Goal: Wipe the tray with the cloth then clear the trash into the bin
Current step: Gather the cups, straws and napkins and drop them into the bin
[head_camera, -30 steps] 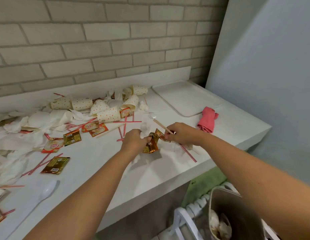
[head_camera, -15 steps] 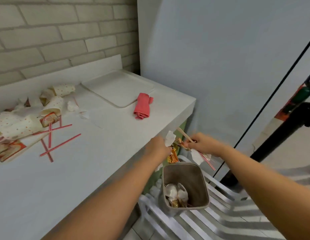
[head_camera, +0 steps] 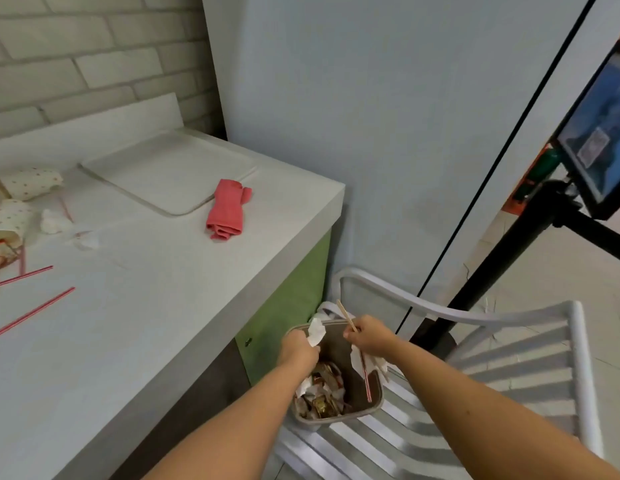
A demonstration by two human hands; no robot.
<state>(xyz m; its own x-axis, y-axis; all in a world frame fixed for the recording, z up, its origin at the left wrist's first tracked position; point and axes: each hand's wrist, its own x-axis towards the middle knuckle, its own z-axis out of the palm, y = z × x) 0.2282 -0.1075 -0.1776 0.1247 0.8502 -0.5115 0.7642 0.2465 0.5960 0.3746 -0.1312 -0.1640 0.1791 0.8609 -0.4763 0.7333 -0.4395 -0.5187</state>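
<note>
- Hovering dead over the small grey-brown plastic bin (head_camera: pixel 336 419), equally near both hands.
- Gripping crumpled white tissue (head_camera: pixel 316 332) in left hand (head_camera: pixel 299 348), at the bin's 10 o'clock rim.
- Pinching thin wooden stirrer stick (head_camera: pixel 346 314) and red-striped straw (head_camera: pixel 366 379) in right hand (head_camera: pixel 369 336) at 1 o'clock, straw hanging 12-to-6 into bin.
- Spotting flat white rectangular tray (head_camera: pixel 170 168) and folded pink cloth (head_camera: pixel 229 209) away at 10 o'clock.
- Cannot read any brand or writing.

cloth (head_camera: pixel 228 210) right of tray (head_camera: pixel 170 171); bin (head_camera: pixel 339 419) on chair (head_camera: pixel 502 375)
</note>
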